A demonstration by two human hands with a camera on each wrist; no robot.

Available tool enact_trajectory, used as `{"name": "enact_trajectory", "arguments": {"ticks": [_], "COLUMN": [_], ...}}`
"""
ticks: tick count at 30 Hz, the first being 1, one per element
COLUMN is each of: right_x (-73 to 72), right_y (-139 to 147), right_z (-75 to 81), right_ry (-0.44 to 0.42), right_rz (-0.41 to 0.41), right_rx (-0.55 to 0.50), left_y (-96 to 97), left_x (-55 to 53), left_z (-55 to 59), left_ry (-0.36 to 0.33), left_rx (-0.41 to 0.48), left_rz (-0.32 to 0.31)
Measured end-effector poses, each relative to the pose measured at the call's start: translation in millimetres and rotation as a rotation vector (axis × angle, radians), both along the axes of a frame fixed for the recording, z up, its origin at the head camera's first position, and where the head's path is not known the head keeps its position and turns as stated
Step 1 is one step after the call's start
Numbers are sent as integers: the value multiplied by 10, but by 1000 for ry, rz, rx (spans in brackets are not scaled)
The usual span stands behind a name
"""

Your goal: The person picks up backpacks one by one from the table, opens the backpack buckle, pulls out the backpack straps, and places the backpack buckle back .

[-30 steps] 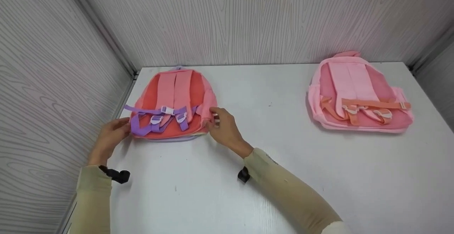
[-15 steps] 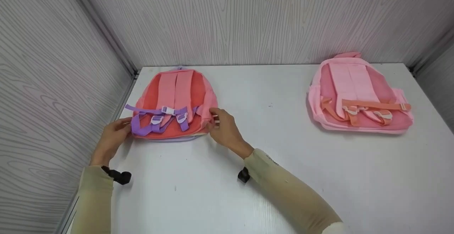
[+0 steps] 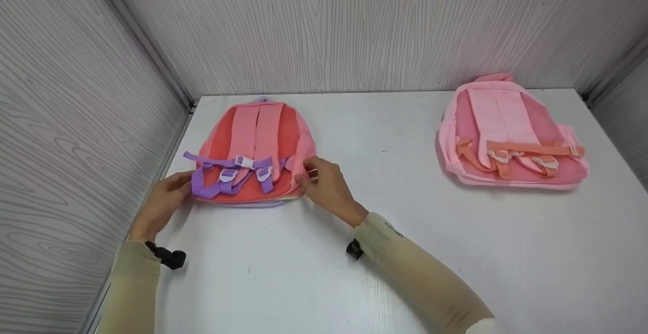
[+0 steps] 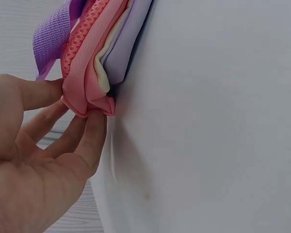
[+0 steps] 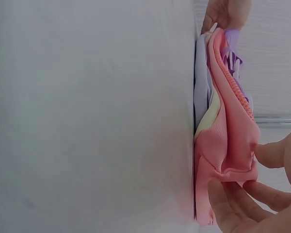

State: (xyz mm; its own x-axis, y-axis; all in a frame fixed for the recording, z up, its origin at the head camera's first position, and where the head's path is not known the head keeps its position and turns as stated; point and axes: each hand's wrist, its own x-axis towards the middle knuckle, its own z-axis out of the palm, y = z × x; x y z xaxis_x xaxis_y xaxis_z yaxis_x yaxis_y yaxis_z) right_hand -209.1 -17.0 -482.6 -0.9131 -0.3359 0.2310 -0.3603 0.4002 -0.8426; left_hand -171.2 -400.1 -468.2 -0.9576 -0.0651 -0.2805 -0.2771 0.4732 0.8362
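The left hand [image 3: 161, 202] and right hand [image 3: 328, 187] pinch lower corners of a mesh-backed coral backpack [image 3: 267, 136] with purple webbing [image 3: 206, 191], on the table's [image 3: 379, 187] left side. A pink backpack [image 3: 506, 116] lies well apart, both interiors hidden.

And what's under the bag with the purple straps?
The white table is below the bag. Along its edge you can see lilac cloth and cream cloth. The rest of its underside faces the table, so you can't see it.
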Motion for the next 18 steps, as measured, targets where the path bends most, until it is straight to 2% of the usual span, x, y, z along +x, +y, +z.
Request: {"name": "enact_trajectory", "arguments": {"ticks": [6, 11, 18], "right_x": [13, 15, 7], "right_y": [63, 116, 227], "right_z": [18, 42, 59], "right_ry": [-15, -51, -14], "right_rz": [-27, -30, -9], "right_rx": [22, 58, 87], "left_y": [52, 103, 183], "left_x": [-2, 22, 52], "left_z": [-3, 6, 29], "left_ry": [-13, 8, 36], "left_rx": [1, -25, 2], "left_rz": [-20, -44, -85]}}
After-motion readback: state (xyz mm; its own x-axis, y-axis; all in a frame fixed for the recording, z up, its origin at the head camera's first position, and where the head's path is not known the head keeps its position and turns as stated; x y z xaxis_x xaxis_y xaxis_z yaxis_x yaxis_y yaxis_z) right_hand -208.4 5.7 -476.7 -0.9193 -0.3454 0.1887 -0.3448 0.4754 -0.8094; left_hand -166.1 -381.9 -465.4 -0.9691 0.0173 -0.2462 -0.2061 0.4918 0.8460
